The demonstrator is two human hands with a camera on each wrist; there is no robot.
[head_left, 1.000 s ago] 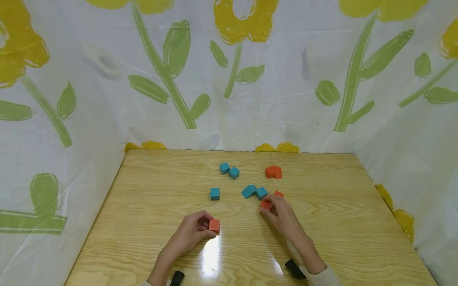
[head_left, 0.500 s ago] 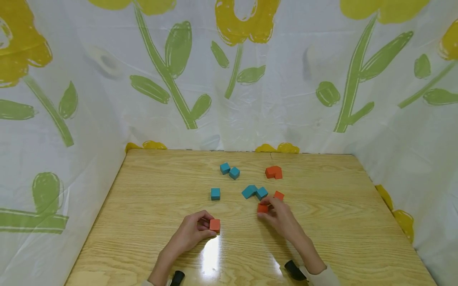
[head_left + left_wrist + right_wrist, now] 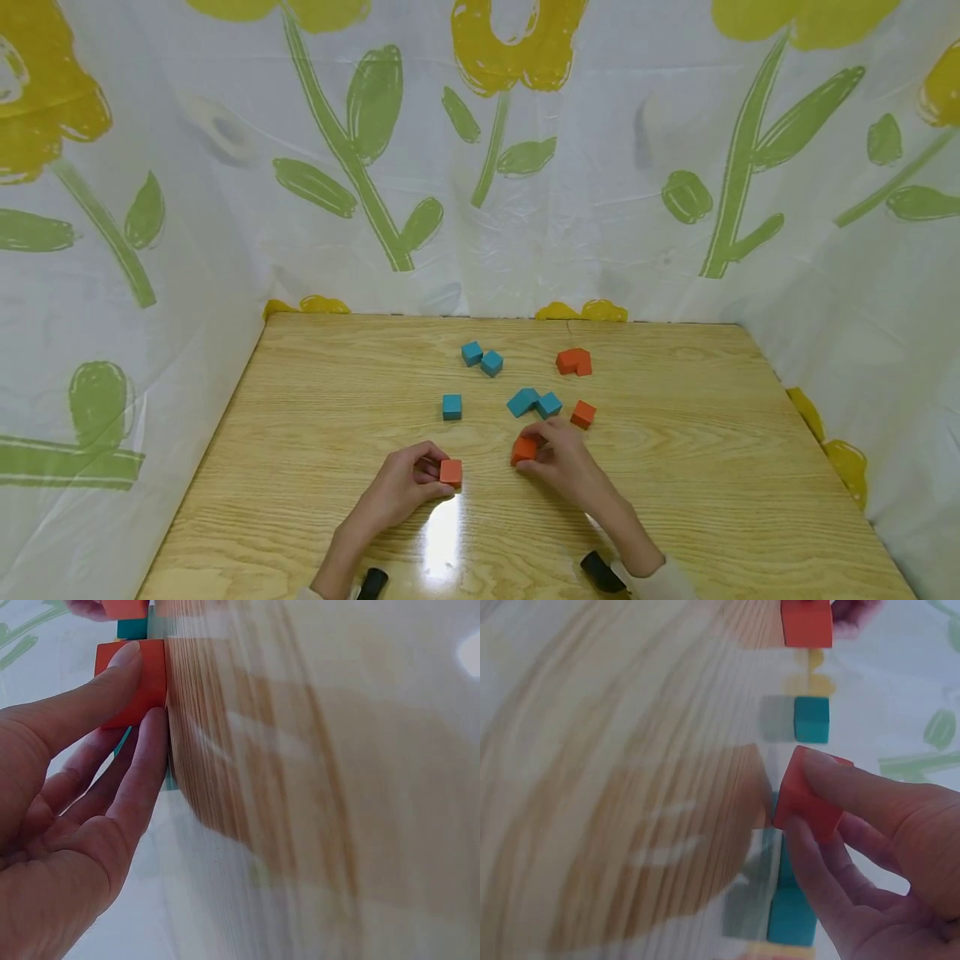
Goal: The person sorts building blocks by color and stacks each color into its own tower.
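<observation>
My left hand (image 3: 405, 485) pinches a red cube (image 3: 451, 472) between thumb and fingers. In the left wrist view that red cube (image 3: 150, 694) sits at the tabletop, the thumb lying on one face. To its right, my right hand (image 3: 564, 465) pinches another red cube (image 3: 523, 451). The right wrist view shows this second red cube (image 3: 814, 796) tilted, close to the table; whether it touches is unclear. A gap separates the two held cubes. Just beyond the right hand lie a loose red cube (image 3: 582, 414), a blue cube (image 3: 549, 405) and a blue angled block (image 3: 522, 402).
A single blue cube (image 3: 452, 407) stands beyond the left hand. Farther back are two blue cubes, one (image 3: 471, 353) beside the other (image 3: 492, 363), and a red angled block (image 3: 573, 362). Flower-printed white cloth (image 3: 510, 250) borders the wooden table (image 3: 337, 375).
My right hand has drawn its red cube left and nearer to me, toward the left hand. The loose red cube behind it now shows fully. My left hand has stayed still.
</observation>
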